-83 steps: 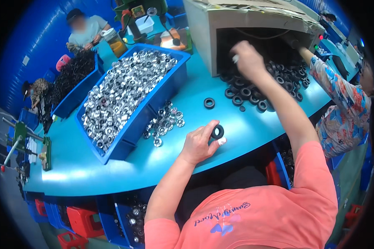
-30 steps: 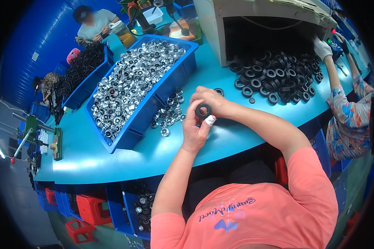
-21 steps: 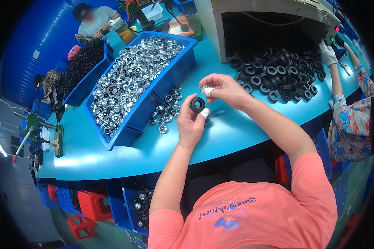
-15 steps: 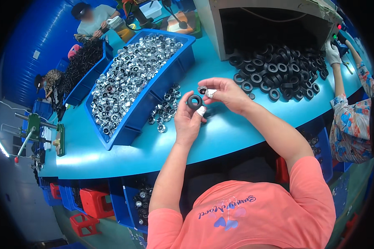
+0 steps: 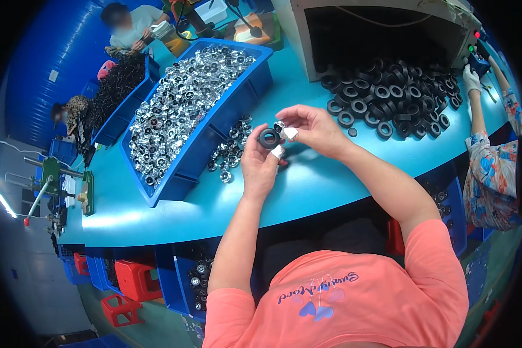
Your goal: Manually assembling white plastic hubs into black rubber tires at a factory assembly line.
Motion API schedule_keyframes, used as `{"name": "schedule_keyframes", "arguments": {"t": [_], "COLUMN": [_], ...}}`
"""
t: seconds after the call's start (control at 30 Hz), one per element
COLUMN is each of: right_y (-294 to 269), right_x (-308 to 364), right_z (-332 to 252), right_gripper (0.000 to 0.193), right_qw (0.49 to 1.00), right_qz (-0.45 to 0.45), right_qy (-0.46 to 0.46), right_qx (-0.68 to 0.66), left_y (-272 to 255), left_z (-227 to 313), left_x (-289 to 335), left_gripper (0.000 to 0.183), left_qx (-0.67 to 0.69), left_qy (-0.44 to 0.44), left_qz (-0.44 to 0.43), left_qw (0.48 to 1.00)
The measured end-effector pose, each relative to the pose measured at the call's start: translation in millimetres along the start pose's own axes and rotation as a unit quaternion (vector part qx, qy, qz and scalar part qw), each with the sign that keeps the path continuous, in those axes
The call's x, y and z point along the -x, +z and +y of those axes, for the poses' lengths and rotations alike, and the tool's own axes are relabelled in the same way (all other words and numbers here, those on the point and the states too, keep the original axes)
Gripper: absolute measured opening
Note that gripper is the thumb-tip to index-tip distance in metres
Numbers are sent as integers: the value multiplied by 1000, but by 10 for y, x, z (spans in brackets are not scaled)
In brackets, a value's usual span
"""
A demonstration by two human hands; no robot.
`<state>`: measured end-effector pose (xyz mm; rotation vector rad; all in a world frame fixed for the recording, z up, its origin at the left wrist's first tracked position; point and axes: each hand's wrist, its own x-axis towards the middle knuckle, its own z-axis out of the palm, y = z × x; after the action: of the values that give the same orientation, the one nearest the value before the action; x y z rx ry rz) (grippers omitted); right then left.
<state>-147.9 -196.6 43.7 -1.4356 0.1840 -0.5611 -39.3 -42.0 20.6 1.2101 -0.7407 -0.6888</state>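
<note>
Left hand (image 5: 257,165) pinches black ring (image 5: 261,138) between thumb and fingers, above table (image 5: 313,182). Right hand (image 5: 316,132) pinches small shiny part (image 5: 279,125) right beside the ring. Blue bin (image 5: 243,101) of shiny parts left; ring pile (image 5: 391,104) right.

On the tabletop (image 5: 307,185), a bin (image 5: 180,185) of hubs (image 5: 185,104) stands left of the person's hands (image 5: 257,166); a pile of rings (image 5: 388,93) lies right, at an open box's (image 5: 297,40) mouth.
</note>
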Motion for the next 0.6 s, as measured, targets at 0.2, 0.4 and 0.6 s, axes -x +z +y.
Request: {"name": "schedule_keyframes", "arguments": {"t": [0.2,0.4,0.6], "right_y": [69,71,138], "right_x": [58,62,69], "right_z": [-82,-5,27], "right_gripper": [29,28,27], "right_qw": [969,956,968], "right_qz": [-4,-14,-12], "right_qy": [-106,-131,-114], "right_qx": [221,263,224], "left_y": [-14,-12,-29], "left_z": [-100,-96,-78], "left_x": [22,18,27], "left_gripper": [54,53,55], "left_qx": [-60,-147,-180], "left_qy": [53,47,44], "left_qz": [26,11,-14], "left_qw": [996,988,983]}}
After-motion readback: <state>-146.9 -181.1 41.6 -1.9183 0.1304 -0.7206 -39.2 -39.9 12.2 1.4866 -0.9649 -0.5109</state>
